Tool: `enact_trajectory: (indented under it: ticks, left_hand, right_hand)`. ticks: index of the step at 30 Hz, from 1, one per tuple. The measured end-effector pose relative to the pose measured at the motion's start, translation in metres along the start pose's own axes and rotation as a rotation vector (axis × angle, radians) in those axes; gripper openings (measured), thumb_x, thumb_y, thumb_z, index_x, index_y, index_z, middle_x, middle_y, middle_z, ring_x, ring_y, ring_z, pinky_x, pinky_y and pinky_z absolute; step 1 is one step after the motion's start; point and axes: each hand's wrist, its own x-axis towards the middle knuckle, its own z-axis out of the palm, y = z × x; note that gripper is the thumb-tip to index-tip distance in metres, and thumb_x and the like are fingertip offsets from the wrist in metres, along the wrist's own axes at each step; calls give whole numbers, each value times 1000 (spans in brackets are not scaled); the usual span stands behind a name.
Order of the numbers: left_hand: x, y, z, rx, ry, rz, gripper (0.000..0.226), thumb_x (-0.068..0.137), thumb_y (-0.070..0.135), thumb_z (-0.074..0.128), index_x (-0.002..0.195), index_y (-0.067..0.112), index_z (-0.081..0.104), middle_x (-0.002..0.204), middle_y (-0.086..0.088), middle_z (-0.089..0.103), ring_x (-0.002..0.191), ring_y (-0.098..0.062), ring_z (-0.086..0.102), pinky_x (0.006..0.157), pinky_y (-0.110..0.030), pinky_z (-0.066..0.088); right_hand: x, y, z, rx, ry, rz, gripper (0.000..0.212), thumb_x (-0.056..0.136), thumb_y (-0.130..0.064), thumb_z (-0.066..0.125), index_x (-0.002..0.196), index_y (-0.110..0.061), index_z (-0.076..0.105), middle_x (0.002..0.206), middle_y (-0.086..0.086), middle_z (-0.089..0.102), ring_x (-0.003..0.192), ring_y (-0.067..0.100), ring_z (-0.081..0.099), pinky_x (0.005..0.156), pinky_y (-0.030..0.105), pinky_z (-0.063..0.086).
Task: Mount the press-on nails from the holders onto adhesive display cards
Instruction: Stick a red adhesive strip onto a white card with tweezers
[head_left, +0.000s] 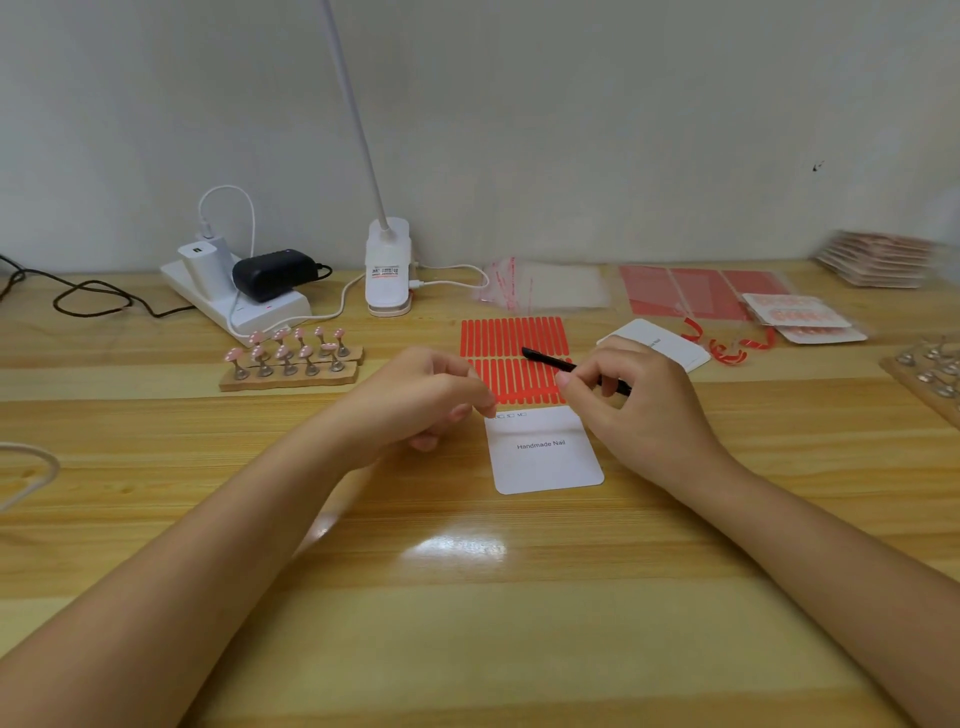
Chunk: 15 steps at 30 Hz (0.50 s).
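The left hand (426, 397) covers the near left corner of the red strip sheet (511, 358) and whatever its fingertips pinch. The right hand (631, 402) hides the middle of the black tool (540, 356). The far-right stack (878, 257) is blurred. The right-edge holders (930, 371) are cut off.
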Motion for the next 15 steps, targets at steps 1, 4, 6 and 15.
enact_trajectory:
  ticks: [1,4,6,15]
  left_hand:
    - [0,1,1,39,10,-17,20,86,7,56,67,10,60,47,6,40,39,-7,30,37,-17,26]
    - [1,3,4,156,16,-74,22,87,10,57,65,13,58,51,4,38,38,-6,32,37,-17,28]
    - [2,3,5,197,11,-103,20,87,12,57,67,13,58,52,4,39,37,-6,33,37,-17,28]
    - [9,4,7,274,23,-156,21,83,17,63,63,16,64,44,10,44,39,-7,37,36,-14,29]
  right_hand:
    - [-1,0,1,-23,-2,-8,39,82,-15,66,53,-32,46,59,-17,43,60,6,42,72,22,30]
    - [-2,0,1,-76,-19,-17,37,81,-15,66,54,-30,46,60,-18,44,60,7,43,75,27,29]
    - [-3,1,1,-105,-30,-14,34,82,-15,66,55,-26,48,60,-16,45,58,6,43,73,25,29]
    - [-3,5,2,-139,-78,30,37,80,-19,64,52,-31,45,59,-15,48,64,0,48,72,23,29]
